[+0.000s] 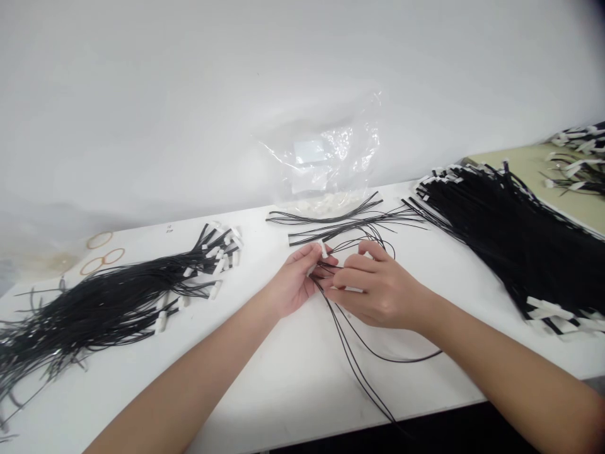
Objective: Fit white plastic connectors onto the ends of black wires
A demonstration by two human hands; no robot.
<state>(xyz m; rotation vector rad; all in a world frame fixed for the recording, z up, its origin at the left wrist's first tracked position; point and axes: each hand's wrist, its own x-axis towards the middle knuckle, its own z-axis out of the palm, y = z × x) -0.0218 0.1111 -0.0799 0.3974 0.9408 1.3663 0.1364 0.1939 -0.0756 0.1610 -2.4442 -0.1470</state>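
My left hand pinches a small white connector between thumb and fingers above the white table. My right hand meets it from the right, fingers curled around thin black wires that trail toward the table's front edge. Both hands touch at the connector. Just behind them lies a small loose bunch of black wires.
A large heap of black wires with white connectors lies at the left. A bigger pile of wires lies at the right. A clear plastic bag leans on the wall at the back. Rubber bands lie at the far left.
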